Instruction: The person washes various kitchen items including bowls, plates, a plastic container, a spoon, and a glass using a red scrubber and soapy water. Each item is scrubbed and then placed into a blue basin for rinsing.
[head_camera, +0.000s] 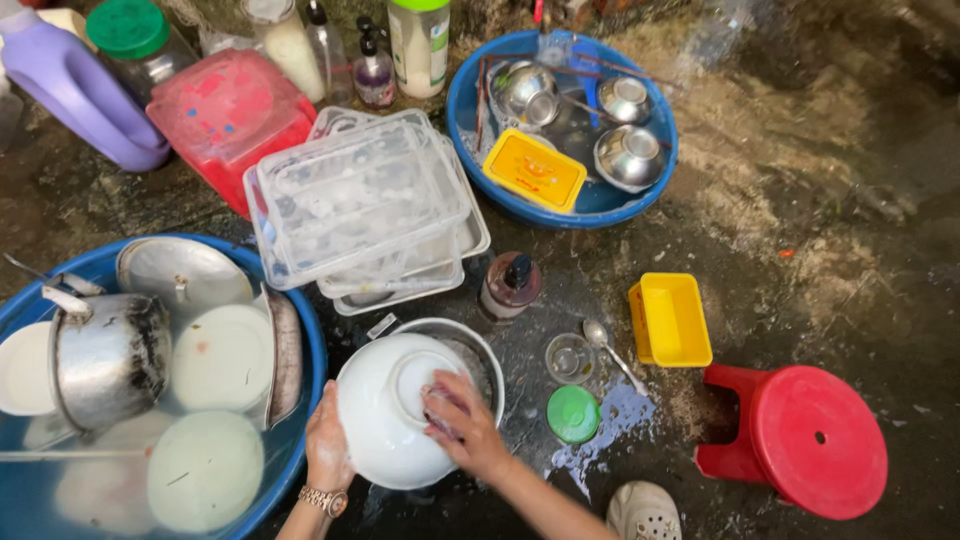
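both hands grip an upturned white bowl (385, 410) at six o'clock: the left hand (327, 440) clasps its rim at the eight o'clock side, and the right hand (458, 420) presses a pinkish scrubber (440, 408) onto its base, fingers curled. the bowl sits over a steel basin (470, 345). at eight o'clock, a big blue tub (295, 420) of water holds a steel pot (108, 360) and plates. clear plastic containers (360, 200) are stacked at twelve o'clock, a second blue tub (560, 210) at one. a red stool (815, 440) stands at four o'clock, with a yellow box (672, 320) and a green lid (574, 414) nearer.
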